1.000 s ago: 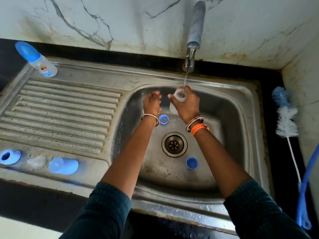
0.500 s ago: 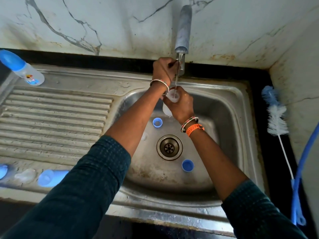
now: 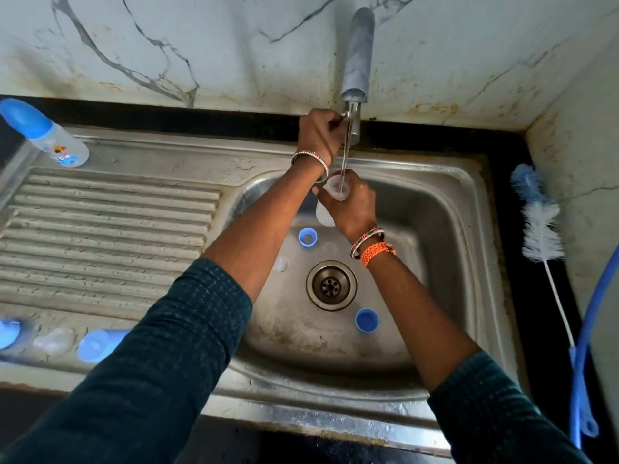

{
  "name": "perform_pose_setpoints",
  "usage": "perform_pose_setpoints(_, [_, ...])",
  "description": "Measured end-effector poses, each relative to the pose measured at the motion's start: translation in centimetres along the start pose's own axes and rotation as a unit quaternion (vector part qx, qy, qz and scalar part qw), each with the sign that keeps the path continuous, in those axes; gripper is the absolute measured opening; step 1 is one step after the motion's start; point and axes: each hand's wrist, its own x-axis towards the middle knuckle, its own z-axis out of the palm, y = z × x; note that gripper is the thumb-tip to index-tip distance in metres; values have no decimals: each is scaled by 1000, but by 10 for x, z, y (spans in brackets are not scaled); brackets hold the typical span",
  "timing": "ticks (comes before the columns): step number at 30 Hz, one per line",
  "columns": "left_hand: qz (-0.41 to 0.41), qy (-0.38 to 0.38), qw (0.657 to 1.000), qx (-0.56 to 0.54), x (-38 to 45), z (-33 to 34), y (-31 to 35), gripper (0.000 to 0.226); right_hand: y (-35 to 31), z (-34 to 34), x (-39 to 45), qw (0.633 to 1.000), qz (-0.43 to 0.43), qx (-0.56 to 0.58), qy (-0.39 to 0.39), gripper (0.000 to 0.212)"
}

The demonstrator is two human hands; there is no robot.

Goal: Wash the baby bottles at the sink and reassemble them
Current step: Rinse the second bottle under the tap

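My right hand (image 3: pixel 351 205) grips a clear baby bottle (image 3: pixel 336 190) upright over the sink basin (image 3: pixel 445 249), and a thin stream of water falls into its open mouth. My left hand (image 3: pixel 318 132) is closed on the tap handle (image 3: pixel 348 118) under the grey tap (image 3: pixel 356 55). In the basin lie a blue ring (image 3: pixel 307 237), a clear teat (image 3: pixel 280 263) and a blue cap (image 3: pixel 366 319) near the drain (image 3: pixel 331 285).
An assembled bottle with a blue cap (image 3: pixel 43 132) lies at the drainboard's far left. Blue caps (image 3: pixel 97 344) and a clear teat (image 3: pixel 53 341) sit on the near left rim. A bottle brush (image 3: pixel 542 229) lies on the black counter to the right, beside a blue hose (image 3: pixel 589 346).
My left hand rose from beside the bottle to the tap handle and took hold of it. The right hand kept the bottle under the stream.
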Motion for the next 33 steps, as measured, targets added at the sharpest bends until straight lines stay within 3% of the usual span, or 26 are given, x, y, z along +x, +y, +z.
perform_pose_setpoints(5, [-19, -20, 997, -79, -11, -9, -5, 12, 5, 3, -2, 999, -28, -12, 22, 39])
perform_pose_setpoints(7, [-76, 9, 988, -132, -17, -10, -15, 15, 9, 4, -3, 999, -37, -3, 25, 37])
perform_pose_setpoints(10, [-168, 48, 969, -176, -33, -9, -36, 15, 20, 4, -6, 998, 16, -36, -41, 37])
perform_pose_setpoints(14, [-256, -7, 951, -172, -64, -10, -59, 17, 16, 7, -3, 998, -33, 6, 60, 28])
perform_pose_setpoints(17, [-358, -43, 910, -206, -83, -11, -68, 24, 16, 10, -4, 1000, 14, -26, -8, 28])
perform_pose_setpoints(21, [-448, -89, 839, -295, -98, -18, -66, 30, 10, 9, -1, 1000, -16, 9, 17, 21])
perform_pose_setpoints(23, [-483, -131, 805, -319, -111, -17, -65, 28, 13, 9, 2, 999, 26, 4, -36, 16])
perform_pose_setpoints(26, [-488, -128, 768, -394, -116, -21, -54, 34, 14, 9, 5, 983, 141, 117, -23, 14])
perform_pose_setpoints(27, [-474, -105, 769, -416, -115, -21, -51, 32, 15, 9, 5, 959, 204, 197, -25, 17])
perform_pose_setpoints(29, [-436, -64, 794, -419, -116, -19, -41, 21, 19, 8, 4, 873, 313, 370, -59, 19])
perform_pose_setpoints(31, [-378, -50, 859, -342, -118, -18, -30, 17, 20, 9, 4, 803, 381, 447, -106, 28])
perform_pose_setpoints(33, [-308, -52, 920, -236, -121, -15, -25, 29, 18, 13, 6, 788, 405, 447, -121, 31])
